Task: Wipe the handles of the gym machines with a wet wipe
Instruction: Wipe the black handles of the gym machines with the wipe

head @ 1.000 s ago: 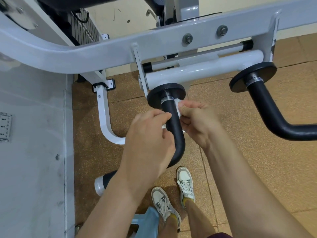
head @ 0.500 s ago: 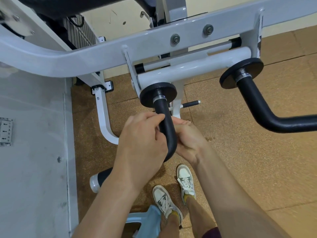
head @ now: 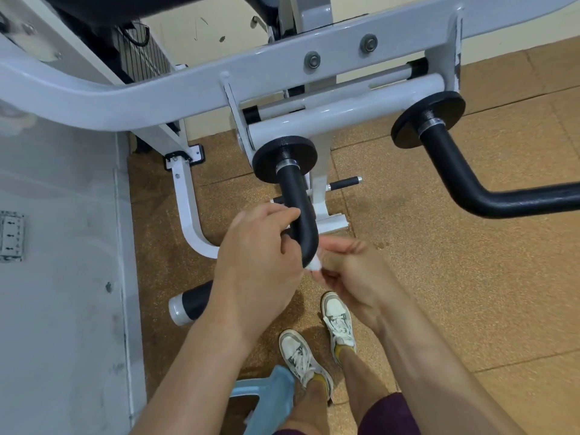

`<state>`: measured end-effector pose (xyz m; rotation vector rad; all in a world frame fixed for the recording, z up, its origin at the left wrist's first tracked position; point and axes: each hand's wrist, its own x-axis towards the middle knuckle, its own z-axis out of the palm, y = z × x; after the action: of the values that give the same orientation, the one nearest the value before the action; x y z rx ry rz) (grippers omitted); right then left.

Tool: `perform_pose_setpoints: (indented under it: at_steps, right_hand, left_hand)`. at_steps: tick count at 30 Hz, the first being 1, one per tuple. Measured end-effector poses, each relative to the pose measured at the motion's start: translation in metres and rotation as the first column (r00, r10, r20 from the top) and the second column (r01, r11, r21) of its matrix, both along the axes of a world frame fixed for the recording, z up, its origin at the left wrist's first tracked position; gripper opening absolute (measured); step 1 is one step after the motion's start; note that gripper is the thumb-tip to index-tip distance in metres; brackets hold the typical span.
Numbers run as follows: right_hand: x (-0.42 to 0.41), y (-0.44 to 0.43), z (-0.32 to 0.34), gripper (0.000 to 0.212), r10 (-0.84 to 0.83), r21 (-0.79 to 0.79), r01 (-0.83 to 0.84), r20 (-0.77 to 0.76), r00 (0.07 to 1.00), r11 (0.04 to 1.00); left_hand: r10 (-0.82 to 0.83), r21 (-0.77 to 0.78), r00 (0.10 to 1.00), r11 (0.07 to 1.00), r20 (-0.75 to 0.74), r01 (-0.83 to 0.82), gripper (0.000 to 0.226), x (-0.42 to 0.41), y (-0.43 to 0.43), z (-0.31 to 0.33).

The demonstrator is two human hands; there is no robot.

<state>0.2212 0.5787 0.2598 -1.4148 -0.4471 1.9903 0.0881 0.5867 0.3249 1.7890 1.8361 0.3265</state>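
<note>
Head view: your right hand (head: 351, 274), pinching the wet wipe (head: 314, 265), slid from the collar down to the near handle (head: 298, 215) bend. Left hand (head: 260, 255) grips the handle; upper section prob. done, lower end remains.

The machine frame (head: 194, 89) is metal under glossy pale grey paint, chipped at 1 bracket edge. The 2 handles (head: 298, 211) wear matt black, foam-like sleeves with shiny metal collars; their round flanges (head: 284, 158) look black and finely textured. The floor (head: 439, 277) is speckled, grainy rubber-like tile. The wet wipe (head: 314, 264) is soft white cloth or paper.
</note>
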Motion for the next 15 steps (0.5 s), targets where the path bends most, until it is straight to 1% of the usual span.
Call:
perform_pose_setpoints:
  at_steps: [2, 4, 5, 6, 8, 9, 10, 11, 13, 14, 15]
  right_hand:
    - [0.008, -0.015, 0.008, 0.024, -0.002, -0.031, 0.0, -0.05, 0.999, 1.0]
    - [0.016, -0.024, 0.022, 0.021, -0.085, -0.057, 0.077, -0.146, 0.986, 0.995]
    - [0.019, -0.025, 0.03, 0.021, -0.124, -0.06, 0.116, -0.178, 0.976, 0.992]
    - [0.023, -0.026, 0.04, 0.023, -0.151, -0.053, 0.143, -0.194, 0.969, 0.988]
    - [0.027, -0.024, 0.062, 0.024, -0.184, -0.013, 0.185, -0.204, 0.962, 0.983]
    - [0.029, -0.022, 0.073, 0.023, -0.192, 0.017, 0.2, -0.198, 0.961, 0.98]
    - [0.03, -0.021, 0.086, 0.022, -0.193, 0.051, 0.204, -0.172, 0.966, 0.978]
    - [0.031, -0.021, 0.098, 0.02, -0.184, 0.106, 0.195, -0.105, 0.977, 0.975]
    - [0.039, -0.022, 0.121, 0.015, -0.182, 0.289, 0.139, 0.129, 0.975, 0.947]
    - [0.045, -0.021, 0.133, 0.013, -0.209, 0.371, 0.113, 0.228, 0.951, 0.922]
    - [0.052, -0.019, 0.145, 0.011, -0.243, 0.432, 0.1, 0.289, 0.926, 0.896]
  left_hand:
    - [0.006, 0.003, 1.0, 1.0, -0.007, -0.006, 0.039, 0.001, -0.004, 0.0]
    - [0.031, 0.023, 0.999, 0.999, 0.02, -0.032, 0.034, 0.003, -0.008, 0.003]
    - [0.048, 0.038, 0.996, 0.998, 0.071, -0.05, 0.029, 0.005, -0.01, 0.005]
    - [0.058, 0.034, 0.986, 0.997, 0.159, -0.064, 0.024, 0.008, -0.013, 0.009]
    - [0.095, -0.06, 0.922, 0.995, 0.375, -0.079, 0.021, 0.014, -0.019, 0.025]
    - [0.138, -0.124, 0.886, 0.988, 0.443, -0.091, 0.022, 0.019, -0.02, 0.036]
    - [0.181, -0.168, 0.859, 0.979, 0.48, -0.113, 0.019, 0.023, -0.021, 0.046]
    - [0.222, -0.179, 0.837, 0.972, 0.5, -0.151, 0.016, 0.027, -0.022, 0.055]
    - [0.328, -0.19, 0.763, 0.945, 0.557, -0.267, 0.011, 0.035, -0.022, 0.074]
    - [0.374, -0.197, 0.721, 0.927, 0.583, -0.321, 0.011, 0.037, -0.024, 0.085]
    - [0.397, -0.194, 0.687, 0.914, 0.608, -0.357, 0.011, 0.037, -0.026, 0.096]
